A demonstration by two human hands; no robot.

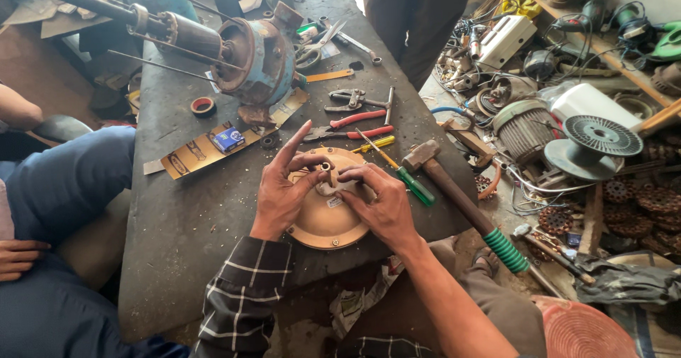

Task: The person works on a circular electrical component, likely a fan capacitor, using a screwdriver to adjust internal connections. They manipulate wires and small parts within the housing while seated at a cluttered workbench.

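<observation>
Cover (pixel 320 225): round, tan, flat on the dark table (pixel 184 216), near its front edge.
Left hand (pixel 282 191): on the cover's left side, forefinger raised, thumb at the hub (pixel 326 168).
Right hand (pixel 379 202): on the cover's right side, fingers pinching at the hub.
Hammer (pixel 454 195): just right of the hands.
Screwdriver (pixel 401 172): green-handled, between hammer and cover.

Tan-copper round motor cover (pixel 323 223) on dark grey desk (pixel 184 216). Green-handled screwdriver (pixel 410 181), yellow-handled one (pixel 374 144), red-handled pliers (pixel 351 125). Rusty blue motor housing (pixel 262 53). Black-and-white checked sleeve (pixel 245 294). Green ribbed hammer grip (pixel 506 250). Small blue box (pixel 228 139).
</observation>
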